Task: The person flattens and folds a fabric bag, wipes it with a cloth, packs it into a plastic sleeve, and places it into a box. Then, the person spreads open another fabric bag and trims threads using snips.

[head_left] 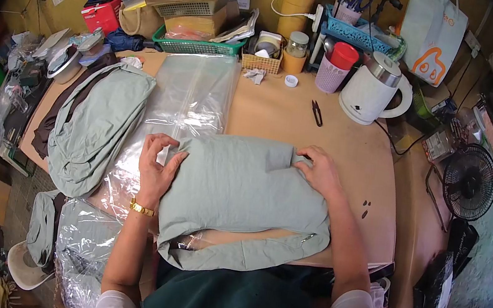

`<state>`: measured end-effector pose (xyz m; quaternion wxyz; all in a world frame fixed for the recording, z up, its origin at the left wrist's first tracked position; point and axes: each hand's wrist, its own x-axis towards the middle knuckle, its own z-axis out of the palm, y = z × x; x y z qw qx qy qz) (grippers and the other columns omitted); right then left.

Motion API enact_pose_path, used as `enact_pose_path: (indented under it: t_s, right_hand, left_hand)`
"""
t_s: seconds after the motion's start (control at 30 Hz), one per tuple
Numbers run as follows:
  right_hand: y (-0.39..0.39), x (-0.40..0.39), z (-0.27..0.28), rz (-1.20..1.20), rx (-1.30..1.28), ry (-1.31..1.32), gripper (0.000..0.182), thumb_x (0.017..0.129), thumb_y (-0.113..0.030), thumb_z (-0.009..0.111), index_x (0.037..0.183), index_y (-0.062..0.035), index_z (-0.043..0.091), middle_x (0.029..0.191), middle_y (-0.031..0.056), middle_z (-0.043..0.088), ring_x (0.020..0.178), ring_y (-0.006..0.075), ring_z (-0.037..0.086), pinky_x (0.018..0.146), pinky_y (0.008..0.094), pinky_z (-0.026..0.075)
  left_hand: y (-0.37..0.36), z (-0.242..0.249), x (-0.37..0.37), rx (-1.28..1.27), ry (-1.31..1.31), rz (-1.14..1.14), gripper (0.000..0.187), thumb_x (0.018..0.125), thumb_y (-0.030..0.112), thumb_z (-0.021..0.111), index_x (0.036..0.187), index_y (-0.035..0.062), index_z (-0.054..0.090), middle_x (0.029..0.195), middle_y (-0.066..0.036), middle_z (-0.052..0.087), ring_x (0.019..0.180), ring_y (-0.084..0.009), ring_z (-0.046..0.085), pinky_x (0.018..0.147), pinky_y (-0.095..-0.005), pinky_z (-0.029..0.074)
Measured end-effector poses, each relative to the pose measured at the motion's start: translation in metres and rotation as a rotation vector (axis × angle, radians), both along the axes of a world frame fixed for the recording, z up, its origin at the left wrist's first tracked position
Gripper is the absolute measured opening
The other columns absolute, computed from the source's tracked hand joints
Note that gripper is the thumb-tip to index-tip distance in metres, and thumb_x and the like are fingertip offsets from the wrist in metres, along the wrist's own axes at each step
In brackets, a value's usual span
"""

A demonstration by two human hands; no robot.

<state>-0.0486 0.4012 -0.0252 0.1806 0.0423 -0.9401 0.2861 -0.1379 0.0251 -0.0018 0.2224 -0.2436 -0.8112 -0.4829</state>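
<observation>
While both hands press flat, the left hand (159, 164) and right hand (318, 172), fingers open, pin a folded pale green cotton garment (247, 192) against the desk (277, 111) beside clear plastic bags (188, 98).

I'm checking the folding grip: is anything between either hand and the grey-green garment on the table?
Nothing visible. The left hand lies flat on the garment at its left edge, beside the clear plastic bags; the right hand presses its upper right corner.
</observation>
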Motion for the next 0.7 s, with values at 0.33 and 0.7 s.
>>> enact_pose_path:
  t_s: [0.33,0.7]
  right_hand:
    - [0.029,-0.004,-0.024,-0.275,-0.775,0.139,0.011,0.09,-0.003,0.063,0.1,-0.001,0.059,0.079,0.0053,0.064,0.077,0.0118,0.06,0.07,0.0319,0.049]
    - [-0.019,-0.006,0.017,-0.085,-0.62,0.028,0.016,0.093,-0.011,0.062,0.085,0.0024,0.059,0.069,0.0041,0.055,0.064,0.0117,0.049,0.062,0.0264,0.042]
  left_hand:
    - [-0.018,-0.037,-0.011,0.332,-0.299,-0.071,0.016,0.095,0.014,0.063,0.095,-0.0022,0.063,0.102,-0.005,0.066,0.092,-0.0117,0.058,0.084,-0.0273,0.047]
    - [0.019,0.052,0.014,-0.286,0.203,0.107,0.024,0.079,0.002,0.069,0.103,0.0043,0.065,0.117,-0.015,0.062,0.106,-0.0328,0.058,0.091,-0.0418,0.045]
